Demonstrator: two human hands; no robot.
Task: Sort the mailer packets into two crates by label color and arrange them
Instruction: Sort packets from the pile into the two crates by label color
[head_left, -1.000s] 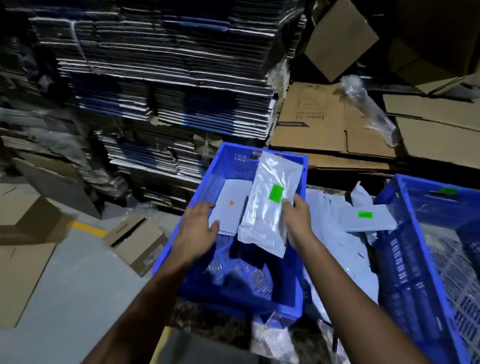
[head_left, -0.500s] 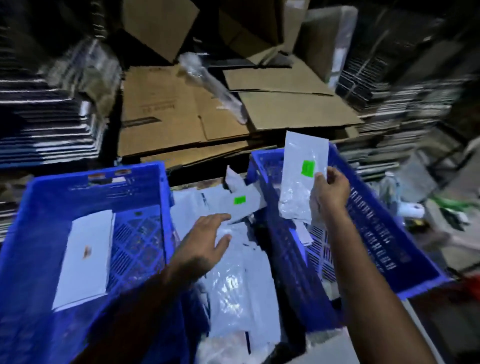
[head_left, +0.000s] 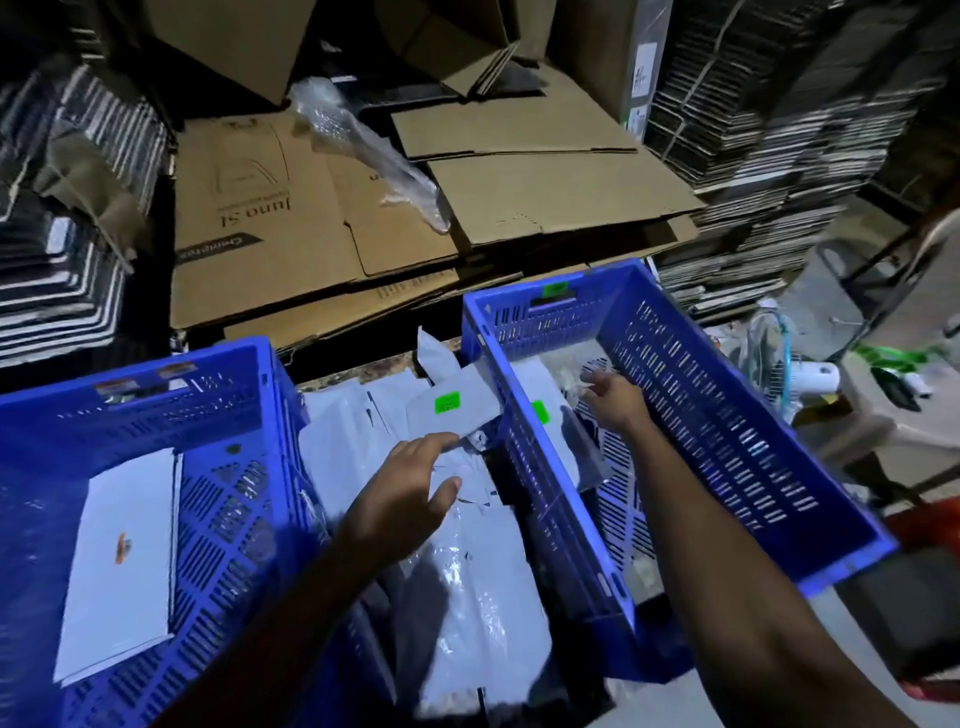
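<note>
Two blue crates flank a pile of grey mailer packets. The left crate holds one white packet with an orange label. In the right crate lies a packet with a green label, partly hidden behind the crate's wall. My right hand hovers inside that crate beside the packet, fingers relaxed and holding nothing. On top of the pile rests another green-labelled packet. My left hand reaches over the pile with straight fingers, its tips at that packet's near edge.
Flattened cardboard boxes and a bubble-wrap roll lie behind the crates. Tall stacks of folded cartons stand at the left and right. A small white fan and clutter sit on the floor to the right.
My right hand lowered the green-labelled packet into the right crate and let it go. My left hand moved forward over the pile toward the other green-labelled packet. The view shifted right.
</note>
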